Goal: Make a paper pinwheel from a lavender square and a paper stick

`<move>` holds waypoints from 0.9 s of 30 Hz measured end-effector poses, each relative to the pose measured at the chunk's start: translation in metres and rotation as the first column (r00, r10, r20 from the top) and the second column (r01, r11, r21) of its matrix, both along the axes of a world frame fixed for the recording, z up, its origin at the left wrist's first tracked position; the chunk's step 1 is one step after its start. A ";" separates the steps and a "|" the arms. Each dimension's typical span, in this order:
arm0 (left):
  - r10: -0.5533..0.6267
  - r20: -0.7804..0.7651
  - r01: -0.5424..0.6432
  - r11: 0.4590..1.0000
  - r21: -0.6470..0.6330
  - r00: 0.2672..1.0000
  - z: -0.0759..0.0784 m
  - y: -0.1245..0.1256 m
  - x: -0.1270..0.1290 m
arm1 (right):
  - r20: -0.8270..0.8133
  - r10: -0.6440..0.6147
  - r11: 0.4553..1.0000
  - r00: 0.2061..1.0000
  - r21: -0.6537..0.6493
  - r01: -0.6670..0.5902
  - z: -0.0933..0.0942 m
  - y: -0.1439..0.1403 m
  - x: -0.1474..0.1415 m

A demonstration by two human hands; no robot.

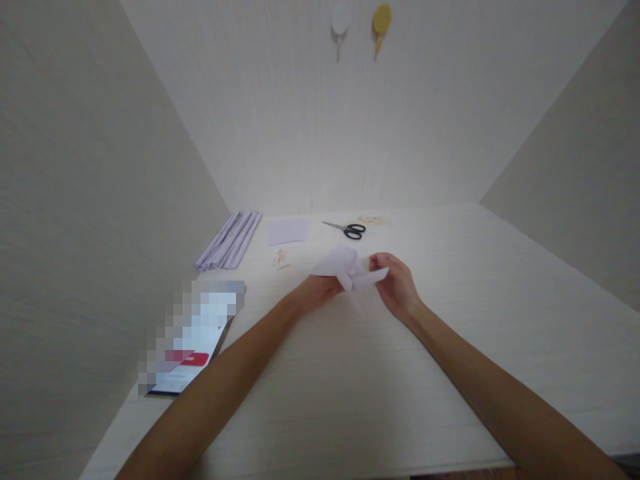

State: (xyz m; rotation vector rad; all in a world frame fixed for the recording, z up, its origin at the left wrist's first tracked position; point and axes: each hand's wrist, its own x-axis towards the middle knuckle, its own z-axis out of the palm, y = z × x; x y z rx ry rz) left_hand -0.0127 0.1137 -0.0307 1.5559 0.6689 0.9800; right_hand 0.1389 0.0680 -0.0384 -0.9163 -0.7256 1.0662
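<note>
A folded piece of white paper (334, 261), slightly blurred, is held up over the table between my two hands. My left hand (317, 293) is closed on it from below and behind, with most of its fingers hidden by the paper. On the other side my right hand (399, 285) has its fingers curled around at the paper's right-hand flap; the exact grip is partly hidden. Beyond the hands lie scissors (354, 231) with black handles and a flat pale sheet of paper (289, 232).
A stack of folded paper strips (230, 241) lies at the back left. Small tan bits (281, 259) lie left of the hands, and more light bits (371, 220) behind the scissors. A phone (200, 340) rests by the left wall. Two hooks (381, 20) hang on the back wall.
</note>
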 end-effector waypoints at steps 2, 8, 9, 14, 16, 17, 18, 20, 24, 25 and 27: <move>-0.009 0.008 0.009 1.000 -0.029 1.000 -0.002 0.004 0.000 | 0.030 -0.260 0.966 0.965 0.021 0.259 -0.002 0.003 0.007; 0.067 -0.040 -0.067 0.998 -0.005 0.997 -0.002 0.006 -0.001 | 0.484 -0.397 0.917 0.779 0.244 0.316 -0.001 -0.004 0.012; 0.059 -0.053 -0.057 0.998 0.038 0.997 -0.002 0.006 -0.001 | 0.560 -0.370 0.928 0.741 0.261 0.267 0.000 -0.006 0.009; 0.006 -0.096 0.019 0.966 0.259 0.995 -0.004 0.005 0.001 | 0.746 -0.283 0.951 0.603 0.297 0.079 0.008 -0.012 0.000; -0.002 -0.109 0.036 0.952 0.305 0.994 -0.005 0.006 0.001 | 0.775 -0.254 0.957 0.578 0.289 0.034 0.009 -0.012 -0.001; -0.008 -0.115 0.045 0.946 0.321 0.993 -0.005 0.006 0.001 | 0.789 -0.240 0.959 0.566 0.282 0.014 0.009 -0.012 -0.001; -0.014 -0.119 0.053 0.942 0.333 0.993 -0.005 0.005 0.001 | 0.801 -0.227 0.961 0.554 0.275 -0.004 0.009 -0.012 -0.001; -0.034 -0.121 0.073 0.940 0.332 0.992 -0.005 0.005 0.002 | 0.820 -0.203 0.964 0.535 0.263 -0.037 0.009 -0.012 -0.001; -0.019 -0.091 0.038 0.976 0.214 0.996 -0.005 0.004 0.003 | 0.820 -0.210 0.964 0.533 0.263 -0.024 0.009 -0.011 -0.001; 0.000 -0.090 0.017 0.983 0.181 0.996 -0.005 0.004 0.003 | 0.809 -0.222 0.964 0.545 0.265 0.000 0.009 -0.010 0.000; 0.034 -0.093 -0.020 0.989 0.144 0.995 -0.006 0.005 0.004 | 0.788 -0.226 0.967 0.573 0.253 0.034 0.008 -0.009 0.000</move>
